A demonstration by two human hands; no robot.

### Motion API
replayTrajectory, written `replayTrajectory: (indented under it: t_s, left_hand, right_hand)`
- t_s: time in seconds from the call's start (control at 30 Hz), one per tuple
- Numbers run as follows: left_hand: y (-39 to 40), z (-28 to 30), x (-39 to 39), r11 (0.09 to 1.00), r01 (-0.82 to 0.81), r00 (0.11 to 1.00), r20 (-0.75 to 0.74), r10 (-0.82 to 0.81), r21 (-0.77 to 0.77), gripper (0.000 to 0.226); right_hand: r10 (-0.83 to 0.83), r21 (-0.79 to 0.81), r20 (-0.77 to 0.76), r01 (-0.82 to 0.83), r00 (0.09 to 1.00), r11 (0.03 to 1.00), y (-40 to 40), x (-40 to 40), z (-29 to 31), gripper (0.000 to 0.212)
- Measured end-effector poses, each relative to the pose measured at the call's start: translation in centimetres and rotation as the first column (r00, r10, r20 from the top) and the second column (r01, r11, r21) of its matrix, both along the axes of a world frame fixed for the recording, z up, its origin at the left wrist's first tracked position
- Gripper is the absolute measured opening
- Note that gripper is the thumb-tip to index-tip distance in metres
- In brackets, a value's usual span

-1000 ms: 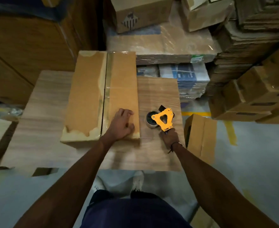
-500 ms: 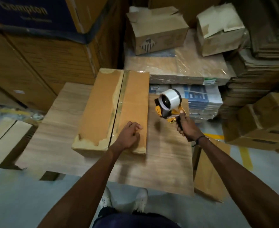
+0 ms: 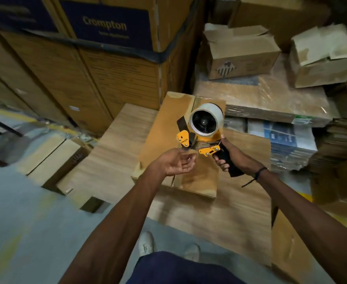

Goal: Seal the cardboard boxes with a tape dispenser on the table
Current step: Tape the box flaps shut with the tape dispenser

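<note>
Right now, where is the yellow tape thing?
In the head view, the tape dispenser is up in the air near the middle, above the cardboard box on the table. The right hand grips its black handle, and the left hand reaches under its front.

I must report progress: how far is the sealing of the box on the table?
Done: clear tape already runs along the cardboard box's centre seam. In hand: the right hand grips the tape dispenser above the box; the left hand reaches for its tape end. Left: any further strips, not yet started.
</note>
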State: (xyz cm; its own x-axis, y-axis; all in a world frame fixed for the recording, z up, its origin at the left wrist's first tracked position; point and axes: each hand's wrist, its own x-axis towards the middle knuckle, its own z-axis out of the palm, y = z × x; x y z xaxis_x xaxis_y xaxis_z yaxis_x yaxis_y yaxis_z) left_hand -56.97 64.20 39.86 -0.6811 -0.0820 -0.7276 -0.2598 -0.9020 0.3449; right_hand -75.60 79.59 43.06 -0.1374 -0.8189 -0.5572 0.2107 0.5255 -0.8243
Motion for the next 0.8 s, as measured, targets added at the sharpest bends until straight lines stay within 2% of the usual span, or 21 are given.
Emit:
replayTrajectory:
  t_s: [0.1,0.27,0.33,0.43,0.53,0.67,0.8]
  left_hand:
    - [-1.6,0.0,2.9,0.999,0.039,0.998,-0.04,-0.038,0.02,0.043]
    - [-3.7,-0.1,6.3,0.995,-0.089,0.995,-0.034,0.09,0.035,0.007]
    - [-4.7,-0.5,7.5,0.987,-0.16,0.987,0.023,0.16,-0.01,0.008]
    - [-5.9,-0.8,8.9,0.96,-0.175,0.974,0.106,0.201,-0.22,0.018]
    - [-6.3,-0.9,9.4,0.872,-0.135,0.961,0.152,0.231,-0.471,0.023]
    - [-7.5,-2.1,10.4,0.744,-0.099,0.951,0.157,0.266,-0.661,0.028]
    - [-8.6,-3.6,12.2,0.579,0.033,0.957,0.192,0.216,-0.814,0.037]
  right_hand:
    - [0.035,0.019,0.025,-0.035,0.999,0.999,-2.1,2.0,-0.1,0.081]
    - [0.103,-0.011,0.036,-0.103,0.994,0.995,-5.1,4.5,-0.7,0.08]
    - [0.131,-0.022,0.024,-0.13,0.991,0.991,-6.1,5.2,-0.9,0.081]
    - [0.18,-0.025,0.025,-0.179,0.983,0.983,-7.2,6.5,-1.2,0.086]
    - [0.222,-0.033,0.035,-0.221,0.975,0.975,-7.9,7.9,-1.3,0.089]
    - [0.25,-0.003,0.002,-0.25,0.968,0.968,-8.2,9.4,-0.8,0.081]
    - [0.269,0.027,-0.098,-0.268,0.958,0.963,-8.0,9.6,-1.4,0.077]
